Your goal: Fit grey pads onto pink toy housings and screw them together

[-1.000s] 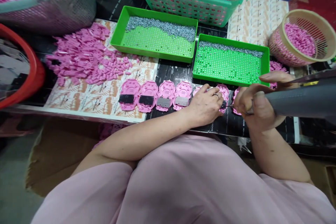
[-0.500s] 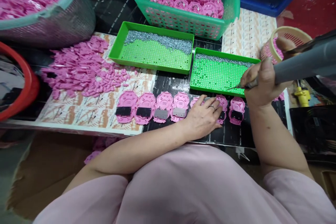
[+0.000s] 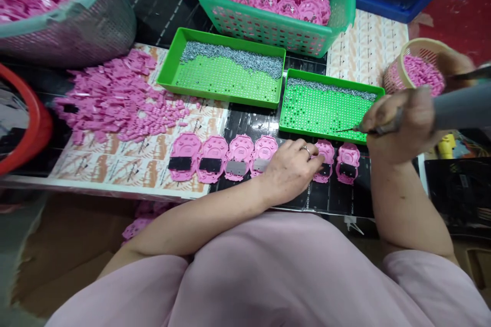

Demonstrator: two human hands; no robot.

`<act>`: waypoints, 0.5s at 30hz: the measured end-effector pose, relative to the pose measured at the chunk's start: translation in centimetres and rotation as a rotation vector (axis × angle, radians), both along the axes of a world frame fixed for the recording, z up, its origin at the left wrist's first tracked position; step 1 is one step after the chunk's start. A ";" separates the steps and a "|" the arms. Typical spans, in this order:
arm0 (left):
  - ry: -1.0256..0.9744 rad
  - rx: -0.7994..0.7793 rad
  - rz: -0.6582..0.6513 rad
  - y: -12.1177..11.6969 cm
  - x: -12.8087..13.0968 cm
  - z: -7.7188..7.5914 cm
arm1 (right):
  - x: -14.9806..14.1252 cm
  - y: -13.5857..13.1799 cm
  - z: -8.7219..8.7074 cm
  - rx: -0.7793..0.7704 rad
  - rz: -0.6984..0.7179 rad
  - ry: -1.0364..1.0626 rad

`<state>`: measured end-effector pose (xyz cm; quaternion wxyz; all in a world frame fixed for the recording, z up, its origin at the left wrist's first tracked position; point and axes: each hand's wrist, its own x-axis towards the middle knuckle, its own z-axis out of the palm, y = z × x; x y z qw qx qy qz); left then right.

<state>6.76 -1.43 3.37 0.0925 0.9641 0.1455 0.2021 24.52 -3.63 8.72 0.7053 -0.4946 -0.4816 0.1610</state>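
Note:
A row of pink plastic shells [image 3: 214, 158] lies on the bench edge, each with a dark or grey plate. My left hand [image 3: 292, 168] rests flat over one shell in the row, fingers spread and touching the shell [image 3: 325, 152] beside it. My right hand [image 3: 402, 122] is wrapped around a grey electric screwdriver [image 3: 456, 107]. Its thin bit [image 3: 347, 130] points over the near edge of the right green screw tray [image 3: 330, 107]. Another pink shell [image 3: 347, 162] lies just below the bit.
A second green tray of screws [image 3: 224, 69] sits to the left. A green basket of pink parts [image 3: 276, 2] stands behind. Loose pink pieces [image 3: 118, 97] are heaped at left, beside a mesh tub [image 3: 69, 10] and a red bin [image 3: 26, 127]. A beige basket [image 3: 418, 69] stands at right.
My right hand lifted the screwdriver from the shells up to the right screw tray's near edge. My left hand stayed on the row, shifting slightly left.

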 end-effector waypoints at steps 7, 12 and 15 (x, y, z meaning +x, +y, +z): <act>-0.097 -0.156 0.090 0.4 0.1 0.2 | -2.6 -5.0 3.0 -0.066 0.151 0.124; -0.050 -0.130 0.037 0.3 0.1 -0.1 | -3.5 -6.1 2.9 -0.111 0.212 0.148; -0.042 -0.069 0.037 0.3 0.0 -0.3 | -3.3 -6.0 2.8 -0.101 0.258 0.116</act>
